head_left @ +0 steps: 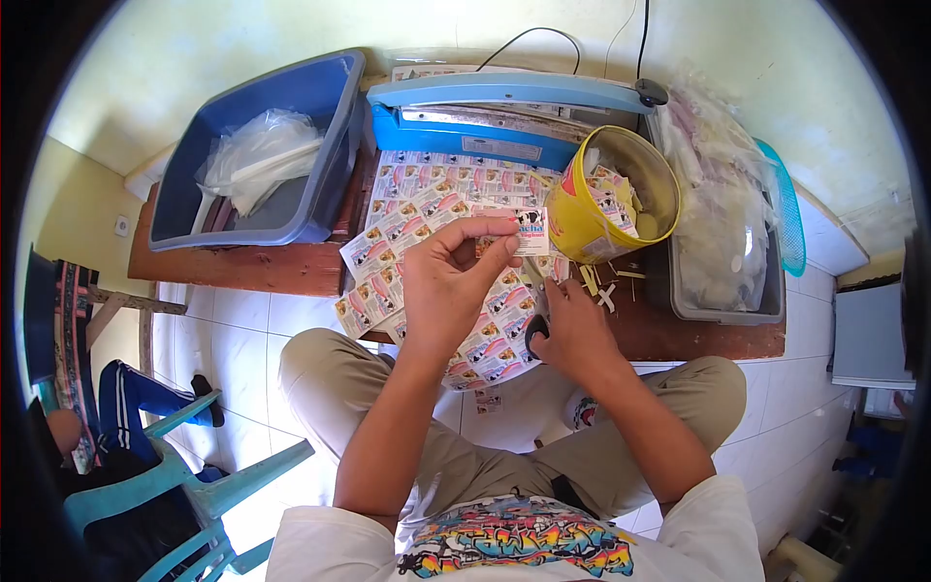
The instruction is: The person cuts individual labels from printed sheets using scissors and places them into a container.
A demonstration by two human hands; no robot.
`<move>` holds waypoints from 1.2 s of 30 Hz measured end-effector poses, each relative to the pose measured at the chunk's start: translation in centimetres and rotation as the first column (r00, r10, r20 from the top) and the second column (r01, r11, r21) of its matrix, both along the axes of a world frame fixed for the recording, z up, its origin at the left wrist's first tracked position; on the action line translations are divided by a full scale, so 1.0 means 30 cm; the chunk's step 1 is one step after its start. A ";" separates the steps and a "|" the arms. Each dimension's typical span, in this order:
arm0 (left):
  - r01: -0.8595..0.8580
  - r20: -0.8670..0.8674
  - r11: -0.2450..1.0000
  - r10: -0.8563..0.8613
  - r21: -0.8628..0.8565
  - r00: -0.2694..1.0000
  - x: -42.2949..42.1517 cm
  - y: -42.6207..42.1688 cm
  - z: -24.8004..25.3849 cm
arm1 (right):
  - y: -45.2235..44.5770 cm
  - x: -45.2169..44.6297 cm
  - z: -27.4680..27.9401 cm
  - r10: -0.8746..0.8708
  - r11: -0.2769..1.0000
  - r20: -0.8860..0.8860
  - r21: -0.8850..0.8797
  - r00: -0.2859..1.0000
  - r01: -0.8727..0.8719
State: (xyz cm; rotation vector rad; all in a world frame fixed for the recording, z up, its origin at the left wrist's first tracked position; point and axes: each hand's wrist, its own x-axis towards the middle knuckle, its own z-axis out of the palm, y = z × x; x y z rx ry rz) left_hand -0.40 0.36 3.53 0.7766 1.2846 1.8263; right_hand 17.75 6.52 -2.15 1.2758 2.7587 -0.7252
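Between the thumb and forefinger of my left hand (456, 276) is a small printed label (530, 231), held up near the yellow bucket. My right hand (580, 330) is closed around scissors with black handles (536, 335); their blades are mostly hidden. Printed label sheets (400, 238) lie spread below and behind both hands, some hanging over the table's front edge. To the right, the tilted yellow bucket (593, 209) holds cut labels. Narrow paper scraps (606, 297) lie on the brown table (669, 335) beside my right hand.
A blue heat sealer (485, 131) stands at the back. On the left is a blue basin (335, 175) with clear plastic bags. A grey tray (722, 315) of plastic bags sits at right. A green chair (145, 490) and another person's leg (160, 396) are at lower left.
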 end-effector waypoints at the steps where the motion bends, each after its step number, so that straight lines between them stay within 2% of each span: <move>1: -0.002 0.001 1.000 0.002 0.003 1.000 0.001 -0.001 0.001 | 0.009 0.015 -0.007 0.019 1.000 -0.090 0.014 0.996 -0.018; 5: -0.057 -0.016 0.998 0.057 -0.016 0.998 0.000 -0.003 0.004 | 0.040 0.036 0.052 0.036 0.997 -0.158 -0.058 0.987 -0.046; 7: -0.084 -0.026 0.996 0.084 0.003 0.996 0.001 -0.004 0.007 | 0.036 0.031 0.117 -0.068 0.963 -0.243 -0.271 0.968 0.000; 8: -0.112 -0.005 0.994 0.112 0.016 0.994 0.003 -0.003 0.011 | 0.032 0.029 0.129 -0.061 0.964 -0.244 -0.267 0.968 -0.007; 10: -0.146 0.021 0.989 0.145 0.031 0.989 0.003 -0.006 0.017 | 0.015 0.035 0.148 -0.170 0.910 -0.354 -0.414 0.920 0.009; 11: -0.158 -0.002 0.987 0.158 0.021 0.987 0.003 -0.007 0.020 | 0.004 0.037 0.164 -0.165 0.912 -0.353 -0.411 0.921 0.006; 13: -0.177 -0.021 0.984 0.177 0.012 0.984 0.005 -0.010 0.026 | -0.024 0.037 0.192 -0.311 0.798 -0.481 -0.600 0.820 -0.049; 14: -0.197 -0.058 0.980 0.196 -0.009 0.979 0.005 -0.011 0.031 | -0.036 0.040 0.191 -0.306 0.799 -0.480 -0.599 0.822 -0.052; 16: -0.222 -0.094 0.975 0.218 -0.028 0.971 0.005 -0.011 0.029 | -0.055 0.046 0.188 -0.406 0.720 -0.596 -0.676 0.692 -0.159; 19: -0.239 -0.096 0.971 0.241 0.026 0.966 0.009 -0.005 0.019 | -0.055 0.062 0.197 -0.353 0.712 -0.634 -0.659 0.688 -0.242; 22: -0.239 0.013 0.969 0.239 0.056 0.971 0.020 -0.002 0.026 | -0.059 0.070 0.195 -0.327 0.667 -0.664 -0.666 0.672 -0.334; 25: -0.236 0.013 0.972 0.236 0.006 0.972 0.023 -0.003 0.031 | -0.076 0.057 0.198 -0.322 0.704 -0.686 -0.634 0.652 -0.320; 27: -0.240 -0.083 0.971 0.240 0.011 0.967 0.028 -0.001 0.029 | -0.071 0.059 0.204 -0.289 0.713 -0.691 -0.617 0.663 -0.333; 36: -0.242 -0.094 0.969 0.245 0.037 0.965 0.043 0.002 0.024 | -0.065 0.055 0.202 -0.268 0.721 -0.685 -0.609 0.677 -0.331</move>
